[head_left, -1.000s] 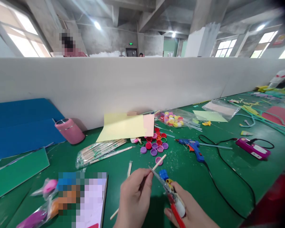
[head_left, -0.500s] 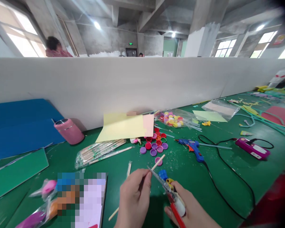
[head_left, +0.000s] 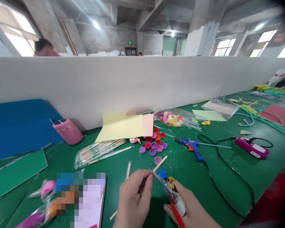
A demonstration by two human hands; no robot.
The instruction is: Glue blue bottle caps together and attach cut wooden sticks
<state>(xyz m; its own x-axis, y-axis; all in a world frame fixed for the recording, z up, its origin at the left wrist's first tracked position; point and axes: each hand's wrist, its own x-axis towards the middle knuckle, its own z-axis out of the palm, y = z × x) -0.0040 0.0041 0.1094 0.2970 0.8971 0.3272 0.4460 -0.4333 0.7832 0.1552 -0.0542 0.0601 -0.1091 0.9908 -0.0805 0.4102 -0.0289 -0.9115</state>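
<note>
My left hand (head_left: pixel 135 196) pinches a wooden chopstick (head_left: pixel 161 163) between thumb and fingers. The stick slants up to the right past the fingertips, and a length in line with it shows below the hand. My right hand (head_left: pixel 190 202) is closed around red-handled shears (head_left: pixel 175 212). Their metal blades point up and left and meet the stick beside my left fingertips; whether they touch it is unclear. Blue (head_left: pixel 162 174) and yellow (head_left: pixel 170 180) plastic pieces lie just beyond the shears. A pink bottle cap (head_left: pixel 158 160) sits near the stick's upper end.
Loose bottle caps (head_left: pixel 154 145) lie ahead, beside bagged chopsticks (head_left: pixel 102 150) and yellow paper (head_left: pixel 123 126). To the right are a blue glue gun (head_left: pixel 190 147), its black cord and a purple power strip (head_left: pixel 251 148). A pink cylinder (head_left: pixel 68 131) and a phone (head_left: pixel 91 202) are leftward.
The chopstick's upper end has shifted slightly right and up, along with my left fingertips. My right hand and the shears stay nearly still. A person beyond the partition has moved left and lower.
</note>
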